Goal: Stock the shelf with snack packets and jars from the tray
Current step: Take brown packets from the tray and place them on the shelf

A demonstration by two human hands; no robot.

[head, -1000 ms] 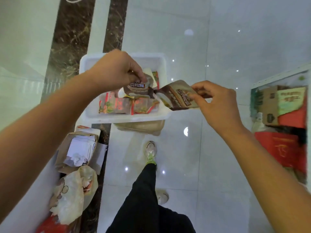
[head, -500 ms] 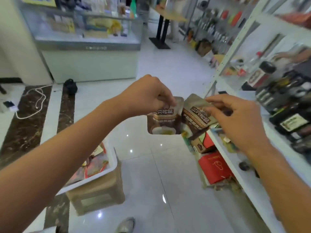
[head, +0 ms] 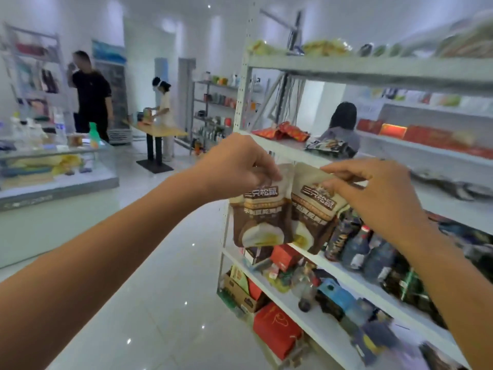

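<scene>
Shiny white floor (head: 160, 263) runs beside a tall white shelf (head: 373, 70). Up in the air, at the shelf's left end, the left hand (head: 234, 166) pinches the top of one brown snack packet (head: 260, 217). The right hand (head: 373, 193) pinches the top of a second packet (head: 312, 214). They hang touching, side by side.

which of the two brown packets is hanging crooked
The right packet, pinched by the right hand: its label slants downhill toward the shelf, while the left packet in the left hand hangs nearly straight.
</scene>
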